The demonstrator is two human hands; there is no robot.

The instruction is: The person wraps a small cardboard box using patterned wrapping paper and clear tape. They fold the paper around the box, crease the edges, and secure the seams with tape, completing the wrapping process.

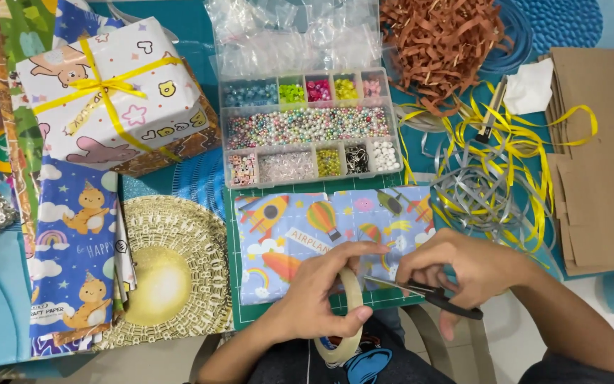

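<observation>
Both hands are busy right at the near edge of the counter (179, 43): your left hand (314, 295) is wrapped around a roll of clear tape (346, 323), thumb and fingers closed on the ring, and your right hand (456, 274) is gripping black-handled scissors (421, 288) with the blades pointing at the tape. Looks like you're at the cut-a-strip stage. One box with yellow ribbon (108, 89) sits finished at the far left, so that part's done. What's left is the piece in airplane-print paper (300, 235) lying flat on the green cutting mat (250, 316) just beyond your hands; I can't see any tape on it yet.
</observation>
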